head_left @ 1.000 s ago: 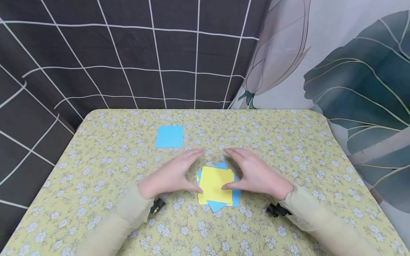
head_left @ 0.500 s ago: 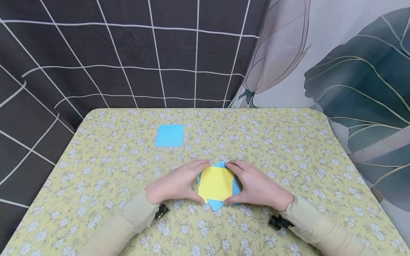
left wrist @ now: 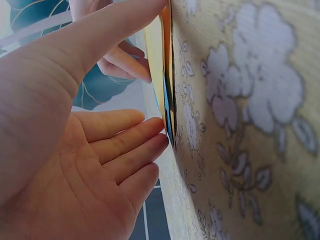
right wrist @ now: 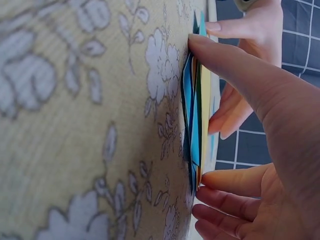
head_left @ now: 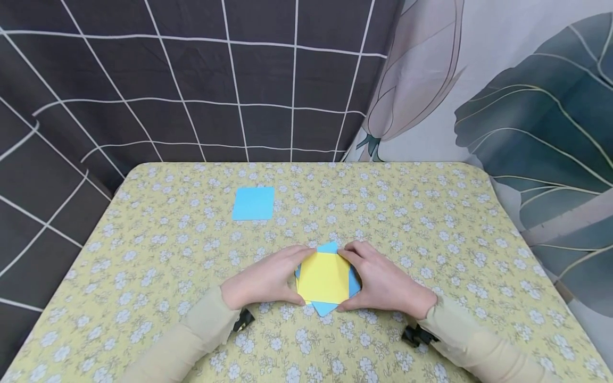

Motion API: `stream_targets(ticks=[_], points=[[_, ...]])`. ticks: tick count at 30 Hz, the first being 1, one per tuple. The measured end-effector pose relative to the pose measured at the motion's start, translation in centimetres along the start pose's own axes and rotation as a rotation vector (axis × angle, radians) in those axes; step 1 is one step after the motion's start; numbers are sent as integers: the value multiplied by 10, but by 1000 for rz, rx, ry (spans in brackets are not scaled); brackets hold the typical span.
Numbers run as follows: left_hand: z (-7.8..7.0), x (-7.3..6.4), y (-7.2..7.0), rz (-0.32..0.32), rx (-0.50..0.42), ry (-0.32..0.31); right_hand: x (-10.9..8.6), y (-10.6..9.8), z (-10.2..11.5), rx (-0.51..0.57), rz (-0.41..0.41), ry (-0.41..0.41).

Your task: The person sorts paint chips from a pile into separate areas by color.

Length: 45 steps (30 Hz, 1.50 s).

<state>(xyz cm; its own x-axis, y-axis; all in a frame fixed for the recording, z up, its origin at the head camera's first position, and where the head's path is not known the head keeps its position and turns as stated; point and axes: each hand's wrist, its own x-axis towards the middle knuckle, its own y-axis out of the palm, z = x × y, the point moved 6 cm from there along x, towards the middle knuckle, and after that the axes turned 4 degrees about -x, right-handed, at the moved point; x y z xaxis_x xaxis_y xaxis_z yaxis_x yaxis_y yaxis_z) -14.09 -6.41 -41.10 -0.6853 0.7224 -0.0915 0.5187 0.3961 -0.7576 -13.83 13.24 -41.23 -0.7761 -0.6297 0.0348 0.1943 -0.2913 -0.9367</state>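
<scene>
A loose stack of square yellow and blue cards [head_left: 324,277] lies in front of me, a yellow card on top and blue corners jutting out at odd angles. My left hand [head_left: 268,277] holds its left side, thumb at the near corner and fingertips at the far one. Opposite it, my right hand [head_left: 389,279] grips the right side the same way. Seen edge-on in the right wrist view, the layered cards [right wrist: 194,115] have small gaps between them. In the left wrist view the fingers [left wrist: 135,132] reach the stack's edge.
A single blue square card [head_left: 254,203] lies flat farther back and to the left. The table is covered by a yellow floral cloth [head_left: 431,223]. Behind it hangs a dark gridded curtain [head_left: 201,80], with a leaf-patterned curtain [head_left: 541,117] at the right.
Both hands have come in from beside and above the stack, their thumbs and fingers closing on its near and far edges. The single blue card has stayed where it was.
</scene>
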Motion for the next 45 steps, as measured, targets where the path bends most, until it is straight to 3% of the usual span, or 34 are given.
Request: stream_targets(ticks=[19,25,30,39,45], points=[[-1,1,-1,-32,30,3,0,-2,-1,34,11,23],[4,8,-13,-74,31,-4,11,-13,-5,51,-26,25],[15,23,-34,-102,6,-45,35,-26,-21,103,-31,26],[42,69,-76,-116,13,-104,92,-45,-59,167,-3,47],[55,94,-90,-117,-14,-156,122,-44,-82,187,50,109]])
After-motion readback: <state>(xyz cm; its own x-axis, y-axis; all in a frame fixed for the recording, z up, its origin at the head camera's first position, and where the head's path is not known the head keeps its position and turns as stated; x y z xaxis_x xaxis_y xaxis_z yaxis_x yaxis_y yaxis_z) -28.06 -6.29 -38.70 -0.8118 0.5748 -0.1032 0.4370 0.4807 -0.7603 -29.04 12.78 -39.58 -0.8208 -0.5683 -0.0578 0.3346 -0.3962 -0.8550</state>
